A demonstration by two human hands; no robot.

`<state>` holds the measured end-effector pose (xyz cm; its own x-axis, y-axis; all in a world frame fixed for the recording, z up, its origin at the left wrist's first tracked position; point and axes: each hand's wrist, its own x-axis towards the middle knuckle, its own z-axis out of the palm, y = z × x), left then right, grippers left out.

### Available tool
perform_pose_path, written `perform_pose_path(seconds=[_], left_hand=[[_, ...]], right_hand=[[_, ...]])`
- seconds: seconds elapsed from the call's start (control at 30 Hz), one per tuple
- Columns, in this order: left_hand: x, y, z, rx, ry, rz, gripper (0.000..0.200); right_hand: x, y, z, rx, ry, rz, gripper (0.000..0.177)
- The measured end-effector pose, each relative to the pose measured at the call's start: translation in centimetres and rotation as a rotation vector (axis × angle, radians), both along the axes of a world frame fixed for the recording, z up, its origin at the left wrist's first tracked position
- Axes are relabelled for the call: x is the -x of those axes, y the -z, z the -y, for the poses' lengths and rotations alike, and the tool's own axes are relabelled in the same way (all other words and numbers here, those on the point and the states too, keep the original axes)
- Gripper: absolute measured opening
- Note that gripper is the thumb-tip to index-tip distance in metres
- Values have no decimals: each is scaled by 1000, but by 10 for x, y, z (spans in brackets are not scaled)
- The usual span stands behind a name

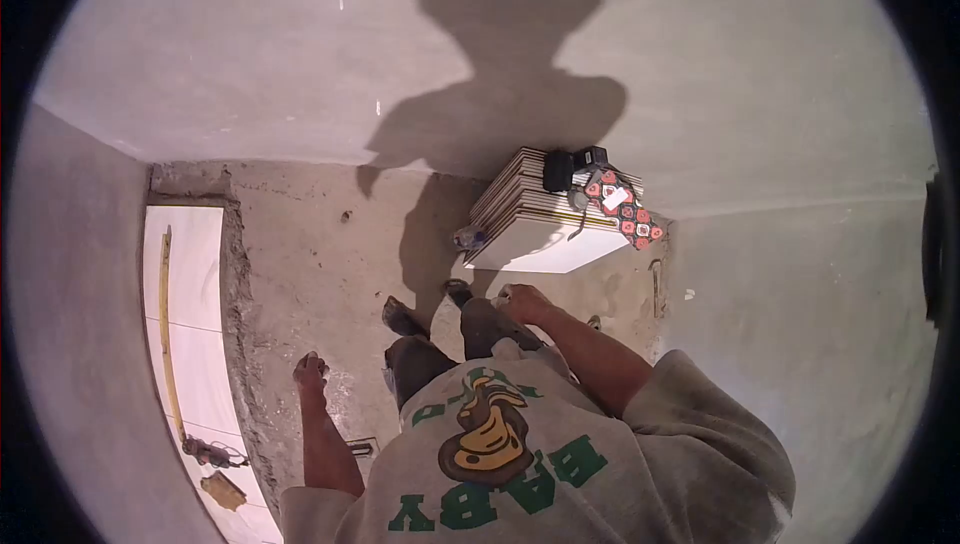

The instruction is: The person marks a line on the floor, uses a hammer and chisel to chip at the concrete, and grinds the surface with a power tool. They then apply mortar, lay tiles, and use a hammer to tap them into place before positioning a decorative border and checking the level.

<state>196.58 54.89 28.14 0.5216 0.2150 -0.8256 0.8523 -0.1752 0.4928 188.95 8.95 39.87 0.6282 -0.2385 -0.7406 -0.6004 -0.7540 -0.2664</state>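
Mostly the floor (300,264) between the hands is bare screed. Only a strip of laid tiles (195,324) lies outward of the left hand (310,372), which hangs loosely curled and empty. The tile stack (530,219) sits unused just ahead of the right hand (525,302), which rests on the knee (485,322); I cannot tell its grip.

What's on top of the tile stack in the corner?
On the tile stack: two black objects, a red patterned cloth and a white tag. They cover the stack's far corner, so anything beneath them is hidden.
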Motion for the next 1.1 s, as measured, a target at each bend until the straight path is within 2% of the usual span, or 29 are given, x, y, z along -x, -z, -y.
perform_pose_path(seconds=[0.2,0.23,0.27,0.3,0.33,0.37,0.4,0.43,0.5,0.63,0.7,0.77,0.83,0.9,0.93,1.0,1.03,1.1], left_hand=[[3,2,17,47,83,-4,31],[9,10,18,60,41,-33,32],[19,65,1,217,46,-46,31],[15,0,28,58,79,12,33],[40,95,-4,-85,593,425,34],[37,69,13,24,254,249,35],[30,15,28,20,150,192,35],[43,61,17,-63,203,410,39],[29,4,19,-66,86,201,41],[55,9,-7,-88,-64,221,42],[70,5,-17,-127,-83,165,42],[89,9,-24,-157,-114,128,43],[107,4,-24,-185,-138,92,43],[124,-2,-18,-268,-88,77,44],[134,12,-18,-265,-57,104,46],[156,25,-9,-212,-154,98,47],[161,26,-5,-157,-236,86,47],[171,32,0,-168,-244,98,46]], right_hand=[[-5,-11,2,23,108,35,48],[-2,-8,5,24,123,39,48],[5,2,9,39,113,69,48],[12,18,12,34,78,100,48],[13,9,8,18,154,177,51],[15,24,17,91,89,79,56],[5,-1,6,53,-54,35,57],[14,21,11,96,-12,38,55],[5,17,-5,130,-85,-159,52],[-16,18,-11,13,-356,-132,45],[-39,4,-23,-31,-238,-222,47],[-51,10,-21,-66,-283,-121,47],[-62,17,-22,-34,-433,-41,48],[-68,21,-27,-68,-467,-7,44],[-68,20,-31,-84,-582,4,39],[-70,32,-33,-32,-806,-25,33],[-73,39,-28,-27,-822,-18,33],[-79,29,-37,-116,-926,-2,36]])
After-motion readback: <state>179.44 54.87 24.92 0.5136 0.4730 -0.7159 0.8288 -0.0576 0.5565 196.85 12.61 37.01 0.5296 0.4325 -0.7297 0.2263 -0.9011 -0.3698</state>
